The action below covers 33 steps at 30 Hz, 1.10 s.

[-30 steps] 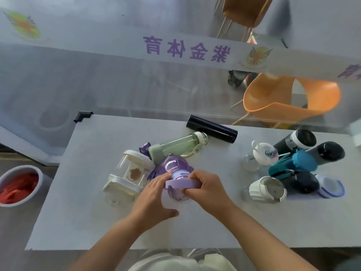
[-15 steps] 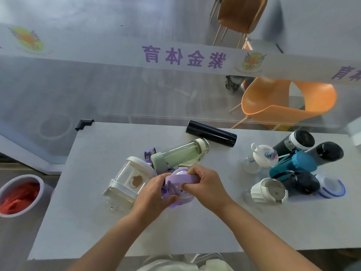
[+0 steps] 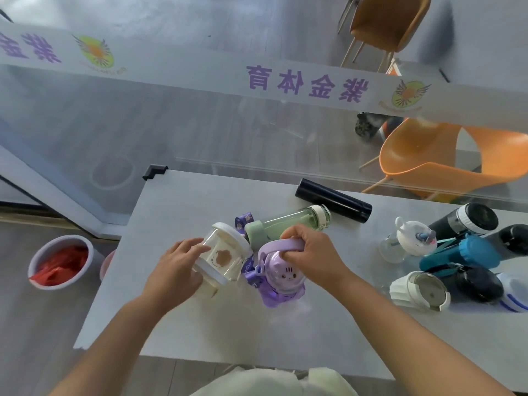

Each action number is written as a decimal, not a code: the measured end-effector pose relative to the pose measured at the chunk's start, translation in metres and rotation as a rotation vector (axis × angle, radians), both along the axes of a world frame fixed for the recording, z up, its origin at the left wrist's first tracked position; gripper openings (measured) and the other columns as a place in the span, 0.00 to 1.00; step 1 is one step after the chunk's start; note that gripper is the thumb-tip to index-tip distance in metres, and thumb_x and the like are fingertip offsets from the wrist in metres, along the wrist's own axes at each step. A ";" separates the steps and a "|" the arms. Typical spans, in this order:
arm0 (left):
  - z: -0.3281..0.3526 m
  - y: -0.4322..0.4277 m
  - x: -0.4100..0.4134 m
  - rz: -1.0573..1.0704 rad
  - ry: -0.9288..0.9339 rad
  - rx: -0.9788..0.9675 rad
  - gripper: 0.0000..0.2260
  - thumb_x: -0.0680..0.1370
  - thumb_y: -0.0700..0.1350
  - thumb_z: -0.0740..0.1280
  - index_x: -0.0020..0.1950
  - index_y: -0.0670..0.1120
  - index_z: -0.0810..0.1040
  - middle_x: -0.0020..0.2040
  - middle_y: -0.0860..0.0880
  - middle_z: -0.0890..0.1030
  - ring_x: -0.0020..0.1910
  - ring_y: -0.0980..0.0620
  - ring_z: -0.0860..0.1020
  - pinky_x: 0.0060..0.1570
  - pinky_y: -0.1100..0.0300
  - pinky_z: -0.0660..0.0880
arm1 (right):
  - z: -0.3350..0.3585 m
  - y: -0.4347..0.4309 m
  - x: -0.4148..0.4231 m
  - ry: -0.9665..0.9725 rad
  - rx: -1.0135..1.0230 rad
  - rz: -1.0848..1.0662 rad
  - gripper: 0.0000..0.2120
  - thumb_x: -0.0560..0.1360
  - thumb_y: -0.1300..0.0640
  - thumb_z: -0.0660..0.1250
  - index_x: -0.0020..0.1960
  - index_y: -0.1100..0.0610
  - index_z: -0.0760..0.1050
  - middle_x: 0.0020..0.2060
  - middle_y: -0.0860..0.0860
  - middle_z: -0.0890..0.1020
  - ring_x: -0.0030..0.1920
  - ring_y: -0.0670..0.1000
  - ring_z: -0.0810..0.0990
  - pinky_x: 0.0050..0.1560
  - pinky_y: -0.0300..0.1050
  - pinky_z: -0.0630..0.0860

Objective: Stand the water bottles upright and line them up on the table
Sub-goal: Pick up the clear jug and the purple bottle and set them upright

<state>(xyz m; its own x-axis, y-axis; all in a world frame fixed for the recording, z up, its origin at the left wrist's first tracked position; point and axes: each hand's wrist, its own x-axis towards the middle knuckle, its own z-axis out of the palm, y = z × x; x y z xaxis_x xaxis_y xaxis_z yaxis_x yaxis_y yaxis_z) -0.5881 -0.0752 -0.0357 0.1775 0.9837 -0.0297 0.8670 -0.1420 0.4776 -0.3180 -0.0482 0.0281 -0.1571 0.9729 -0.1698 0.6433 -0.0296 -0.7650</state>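
While the grey table fills the lower half of the view, a dozen or so bottles lie scattered across it, none lined up. Beyond its far edge sits an orange chair, and off to the left on the floor is a round bin with something red inside.

Over on the right, a jumble: two black bottles with light collars, a teal bottle lying across them, a white ribbed cup on its side and a small white sippy bottle, all touching or just beside one another. A black flask lies alone near the far edge, and just in front of it a green bottle lies on its side, cap pointing right.

Centre stage, both hands are busy! The right hand is curled tight over the lilac handle of the purple bottle, which stands upright on the table (cat face looking up at the camera), its strap trailing to the left. The left hand is well apart from the right, fingers spread and wrapped round the clear bottle with the white lid; that one is tilted, lid end up and away, its lower end hidden by the palm, so I cannot tell whether it rests on the table. Clear bottle and purple bottle sit just beside each other, the purple strap between them.
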 end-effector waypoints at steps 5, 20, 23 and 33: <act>-0.005 -0.005 -0.008 0.105 -0.061 -0.033 0.14 0.74 0.36 0.67 0.58 0.47 0.77 0.57 0.50 0.78 0.54 0.45 0.76 0.45 0.59 0.71 | 0.003 0.006 -0.005 -0.105 0.110 0.065 0.21 0.64 0.60 0.73 0.56 0.50 0.75 0.45 0.46 0.77 0.51 0.49 0.74 0.54 0.49 0.74; 0.020 -0.009 -0.016 0.274 -0.182 0.041 0.06 0.77 0.45 0.64 0.53 0.46 0.75 0.40 0.49 0.81 0.36 0.47 0.77 0.38 0.59 0.70 | 0.006 0.012 -0.046 -0.171 0.314 0.218 0.12 0.69 0.59 0.71 0.52 0.54 0.79 0.48 0.50 0.81 0.49 0.51 0.72 0.54 0.47 0.70; 0.027 -0.009 -0.017 0.358 -0.239 0.099 0.06 0.77 0.46 0.64 0.51 0.44 0.73 0.37 0.48 0.80 0.34 0.46 0.77 0.36 0.57 0.71 | 0.003 0.008 -0.055 -0.171 0.294 0.253 0.12 0.70 0.59 0.70 0.53 0.54 0.79 0.49 0.50 0.81 0.50 0.51 0.72 0.54 0.47 0.70; 0.033 0.001 -0.031 0.559 -0.279 0.063 0.08 0.79 0.49 0.59 0.50 0.44 0.71 0.40 0.46 0.81 0.38 0.46 0.78 0.39 0.52 0.76 | -0.007 0.002 -0.080 -0.173 0.251 0.365 0.12 0.71 0.57 0.70 0.55 0.52 0.78 0.52 0.49 0.80 0.54 0.50 0.72 0.58 0.47 0.69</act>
